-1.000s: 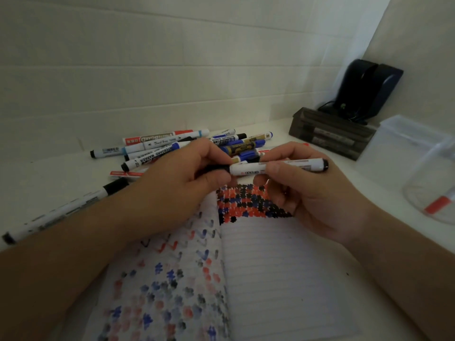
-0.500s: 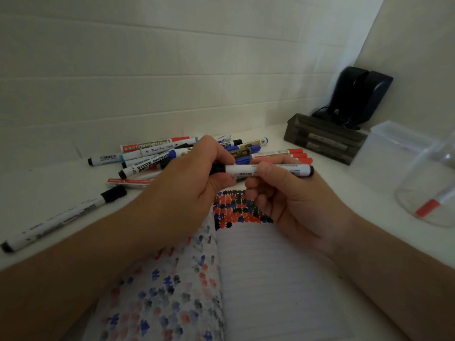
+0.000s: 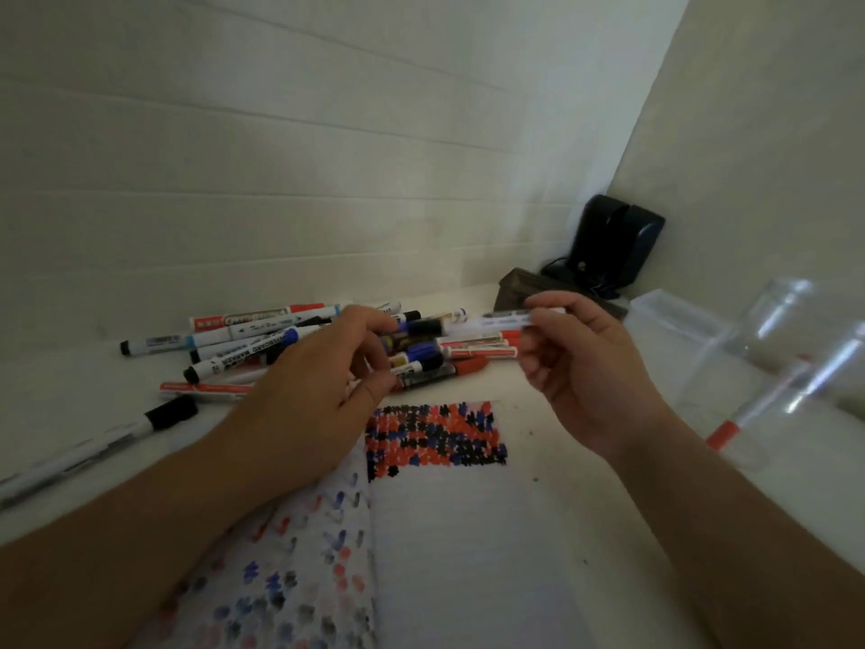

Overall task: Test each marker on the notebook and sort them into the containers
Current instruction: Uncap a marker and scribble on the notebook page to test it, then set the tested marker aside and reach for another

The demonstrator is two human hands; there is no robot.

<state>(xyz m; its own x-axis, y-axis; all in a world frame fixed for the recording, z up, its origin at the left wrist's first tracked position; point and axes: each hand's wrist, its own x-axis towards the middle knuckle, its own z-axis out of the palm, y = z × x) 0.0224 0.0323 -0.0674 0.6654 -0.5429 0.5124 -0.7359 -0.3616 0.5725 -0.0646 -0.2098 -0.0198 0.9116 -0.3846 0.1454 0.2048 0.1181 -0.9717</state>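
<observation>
Nearest, the open notebook [image 3: 468, 545] lies flat, its near edge cut off by the frame. Its left page carries loose, blurred red, blue and black blots; the right page has a dense block of the same three colours at its far left corner, and its ruling is barely visible. Both forearms cross over it.

The left hand [image 3: 323, 381] hovers above the spine with fingers curled, its fingertips holding a black cap [image 3: 423, 327]. The right hand [image 3: 575, 367] pinches the white marker [image 3: 496, 320] by its barrel between thumb and fingers, held level above the table; the print on the barrel is smeared and unreadable, and I cannot tell whether cap and barrel have parted.

At the near left a long marker with a black cap [image 3: 93, 447] lies blurred, its tail running out of view. At the right, two clear containers [image 3: 767, 363] overlap; their outlines are hard to separate, and a red-tipped marker [image 3: 723, 435] shows through the plastic.

Farther back, the pile of markers [image 3: 299, 339] lies partly hidden behind the left hand. One barrel reads "WHITEBOARD MARKER"; other labels are too small to read. In the far right corner a dark box [image 3: 519, 288] sits half behind the right hand, with a black device [image 3: 613, 245] behind it.
</observation>
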